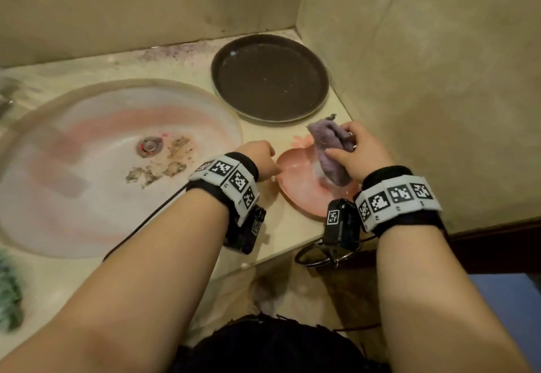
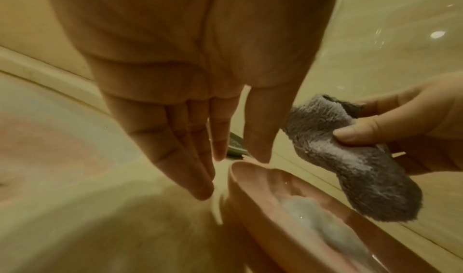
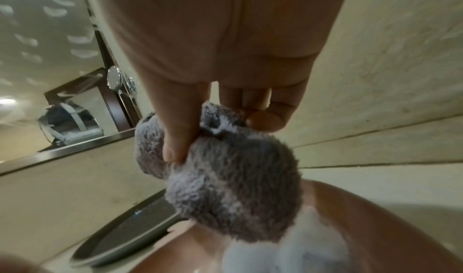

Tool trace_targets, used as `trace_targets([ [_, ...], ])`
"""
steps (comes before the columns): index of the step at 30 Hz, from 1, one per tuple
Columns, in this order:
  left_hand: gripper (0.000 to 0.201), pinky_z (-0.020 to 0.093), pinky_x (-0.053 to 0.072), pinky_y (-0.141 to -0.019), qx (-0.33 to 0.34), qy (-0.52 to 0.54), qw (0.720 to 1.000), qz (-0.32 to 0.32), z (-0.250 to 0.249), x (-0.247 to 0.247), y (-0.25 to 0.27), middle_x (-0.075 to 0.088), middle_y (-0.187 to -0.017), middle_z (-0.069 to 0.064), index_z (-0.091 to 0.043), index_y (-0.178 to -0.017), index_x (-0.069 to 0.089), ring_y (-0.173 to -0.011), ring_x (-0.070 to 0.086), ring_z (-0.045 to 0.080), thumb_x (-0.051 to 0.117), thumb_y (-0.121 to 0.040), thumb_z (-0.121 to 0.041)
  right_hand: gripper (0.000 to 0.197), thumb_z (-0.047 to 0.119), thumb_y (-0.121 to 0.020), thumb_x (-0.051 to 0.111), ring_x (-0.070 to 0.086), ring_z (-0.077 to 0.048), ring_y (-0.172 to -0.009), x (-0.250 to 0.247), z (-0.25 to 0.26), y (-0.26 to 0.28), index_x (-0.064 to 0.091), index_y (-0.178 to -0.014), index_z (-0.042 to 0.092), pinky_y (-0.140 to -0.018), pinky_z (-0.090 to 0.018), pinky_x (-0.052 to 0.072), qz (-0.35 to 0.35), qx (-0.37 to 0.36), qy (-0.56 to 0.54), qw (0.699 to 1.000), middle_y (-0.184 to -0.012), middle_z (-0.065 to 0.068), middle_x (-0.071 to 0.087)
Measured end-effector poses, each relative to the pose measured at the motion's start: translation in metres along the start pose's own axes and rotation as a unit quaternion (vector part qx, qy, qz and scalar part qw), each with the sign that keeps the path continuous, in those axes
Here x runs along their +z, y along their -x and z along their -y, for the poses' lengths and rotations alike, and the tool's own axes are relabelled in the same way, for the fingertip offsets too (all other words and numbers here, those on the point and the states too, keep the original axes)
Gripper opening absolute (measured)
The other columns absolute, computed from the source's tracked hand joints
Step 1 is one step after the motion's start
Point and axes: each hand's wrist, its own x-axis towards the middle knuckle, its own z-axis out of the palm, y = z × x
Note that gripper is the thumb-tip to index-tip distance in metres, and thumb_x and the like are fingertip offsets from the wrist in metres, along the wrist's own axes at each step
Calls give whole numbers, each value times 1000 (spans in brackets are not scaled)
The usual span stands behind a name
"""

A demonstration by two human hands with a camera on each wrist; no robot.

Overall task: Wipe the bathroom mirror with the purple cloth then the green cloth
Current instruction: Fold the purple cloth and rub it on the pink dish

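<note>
My right hand (image 1: 348, 150) pinches the bunched purple cloth (image 1: 329, 150) between thumb and fingers, and the cloth hangs down over a pink dish (image 1: 295, 194). White foam (image 1: 317, 171) lies in the dish, right under the cloth's lower end. The right wrist view has the same grip (image 3: 218, 136) on the cloth (image 3: 233, 188). My left hand (image 1: 263, 160) is at the dish's left rim with straight fingers (image 2: 200, 190), its thumb touching the rim (image 2: 240, 170). The green cloth (image 1: 10, 299) lies blurred at the far left of the counter. A piece of the mirror (image 3: 50, 91) is visible in the right wrist view.
A dark round tray (image 1: 269, 79) sits behind the pink dish in the counter's back right corner. A stained round sink (image 1: 87, 173) fills the left. Beige walls close in behind and on the right. A metal towel ring (image 1: 325, 255) hangs below the counter edge.
</note>
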Motion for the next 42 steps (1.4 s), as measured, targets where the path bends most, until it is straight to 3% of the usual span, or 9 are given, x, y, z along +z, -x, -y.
trace_targets([
  [9,25,37,50,-91,-41,10,999,-7,-8,12,-17,67,-103,9,-13,-111,62,-95,64,25,55,-87,-12,32,21,-83,64,59,-28,-93,9,-24,-18,50,-113,17,-84,-38,49,41,21,90,995,-103,-7,62],
  [17,26,39,52,-88,-68,31,997,9,-11,12,-24,68,-103,14,-6,-110,63,-95,65,29,57,-85,-4,30,21,-86,61,57,-25,-93,6,-29,-26,49,-114,17,-80,-31,43,59,27,83,994,-103,-6,61],
  [26,27,40,53,-87,-66,65,995,-30,-15,14,-29,66,-105,15,-5,-112,60,-96,65,31,51,-87,-3,34,22,-87,61,58,-29,-98,4,-30,-32,49,-118,15,-80,-30,42,56,25,83,995,-108,-11,62],
  [30,27,40,52,-88,-69,74,994,-26,-15,16,-26,67,-106,16,-4,-114,60,-98,64,31,51,-88,-4,32,17,-90,57,53,-22,-85,-9,-28,-33,48,-120,14,-75,-28,41,42,36,13,998,-100,-7,59],
  [35,23,40,53,-86,-72,96,992,-45,-15,14,-20,68,-102,17,-2,-108,63,-95,66,32,49,-89,-7,30,15,-93,49,53,-20,-91,-33,-27,-37,47,-123,12,-79,-27,40,-24,25,-89,995,-99,-4,53],
  [38,22,40,54,-85,-72,111,990,-48,-16,12,-17,69,-97,17,-2,-105,63,-93,67,30,48,-91,-9,31,17,-95,46,57,-28,-105,-37,-24,-41,44,-126,13,-96,-45,45,-47,46,-190,980,-106,-4,54],
  [42,20,41,56,-82,-76,126,988,-54,-13,5,-9,70,-95,17,-3,-102,63,-89,69,29,47,-93,-12,34,10,-96,42,58,-33,-107,-37,-11,-41,43,-130,12,-93,-52,48,-23,58,-273,960,-111,-10,56],
])
